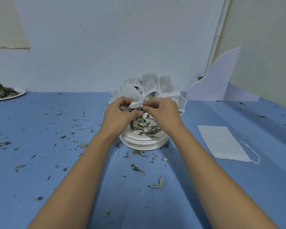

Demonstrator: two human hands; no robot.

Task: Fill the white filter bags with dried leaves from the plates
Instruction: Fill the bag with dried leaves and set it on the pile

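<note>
- Pinching a thin white filter bag (135, 104) at its mouth, the left hand (117, 114) and right hand (162, 113) curl over the stack of paper plates (142, 143).
- Both hands partly hide the curled dried leaves (144, 127) on top.
- Stuffed gauzy bags (152, 85) lean behind the stack.
- A flat empty bag (221, 142) with a string loop lies to the right on the blue cloth (56, 146).
- A leaf-heaped plate (15, 95) sits far left.

Thin gauzy white filter bags (149, 86), matt blue table cloth (40, 138), dry crumbly leaves (144, 126)
</note>
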